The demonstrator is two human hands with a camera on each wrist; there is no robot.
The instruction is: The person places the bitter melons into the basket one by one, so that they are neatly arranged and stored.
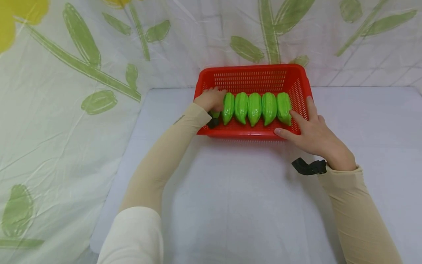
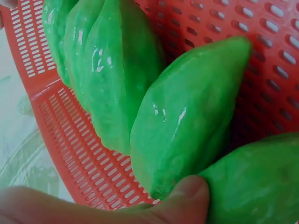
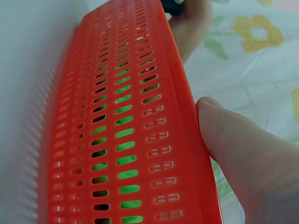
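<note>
In the head view a red plastic basket (image 1: 230, 134) holds several glossy green star fruit (image 1: 254, 109), standing in a row. My left hand (image 1: 212, 99) reaches into its left end, over the leftmost star fruit (image 2: 261, 182), and holds it with the thumb against its side. The other fingers are mostly hidden in the left wrist view. My right hand (image 1: 314, 134) lies spread at the basket's front right corner. Its thumb rests on the front rim, and the forefinger reaches inside beside the rightmost star fruit (image 1: 284, 108); other fingers lie over the right rim.
The basket stands on a pale table (image 1: 230, 205), near its back edge. Behind and to the left hangs a white cloth (image 1: 66, 139) printed with green leaves and yellow flowers. Each wrist bears a black camera mount (image 1: 310, 167).
</note>
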